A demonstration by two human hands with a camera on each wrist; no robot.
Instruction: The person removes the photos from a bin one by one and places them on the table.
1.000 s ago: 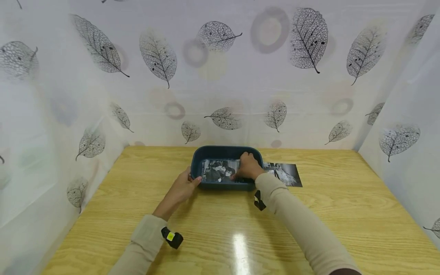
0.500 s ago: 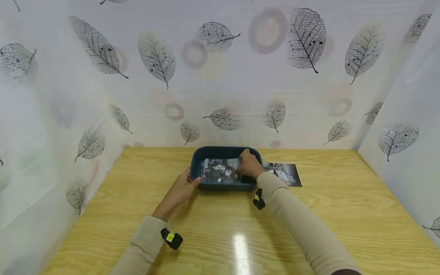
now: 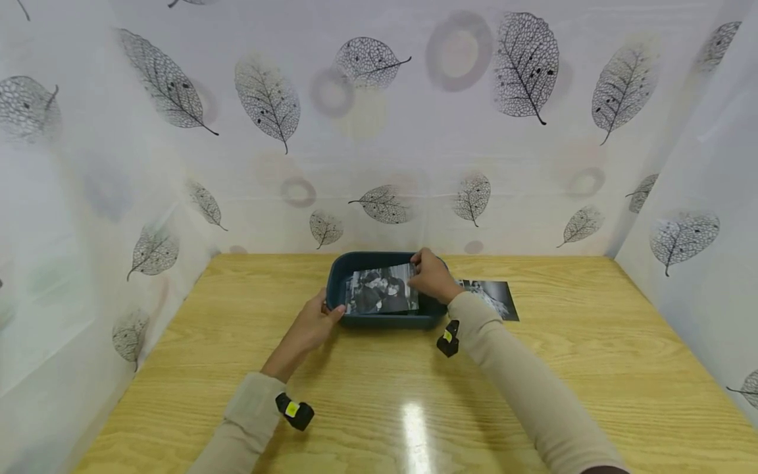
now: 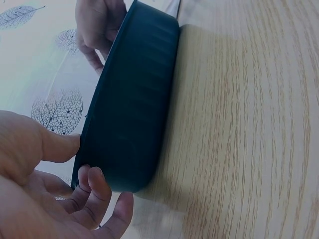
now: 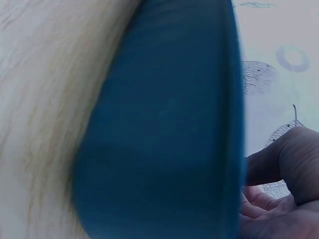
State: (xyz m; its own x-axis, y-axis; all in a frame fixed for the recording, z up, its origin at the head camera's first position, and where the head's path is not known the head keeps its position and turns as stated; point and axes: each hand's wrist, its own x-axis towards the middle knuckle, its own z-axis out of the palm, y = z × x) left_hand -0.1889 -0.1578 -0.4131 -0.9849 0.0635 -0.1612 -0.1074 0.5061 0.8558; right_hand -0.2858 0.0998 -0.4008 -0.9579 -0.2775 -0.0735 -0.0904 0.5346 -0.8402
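Observation:
A dark blue plastic tray (image 3: pixel 387 322) with rounded corners stands near the back of the table. My left hand (image 3: pixel 315 321) grips its left front corner; the left wrist view shows the thumb (image 4: pixel 62 148) at the rim and fingers (image 4: pixel 92 199) curled by the outer wall. Over the tray's inside, my right hand (image 3: pixel 435 278) pinches the right edge of a black-and-white photo (image 3: pixel 381 289) of people, tilted with that edge raised. In the right wrist view the tray wall (image 5: pixel 164 119) hides the photo and part of the right hand (image 5: pixel 289 189).
Another black-and-white photo (image 3: pixel 494 297) lies on the wooden table (image 3: pixel 379 388) right of the tray, partly hidden by the right hand and sleeve. A leaf-patterned sheet (image 3: pixel 385 145) stands behind the table and along both sides.
My right hand has lifted the photo's right edge up from the tray floor, tilting it. The left hand keeps its grip on the tray corner.

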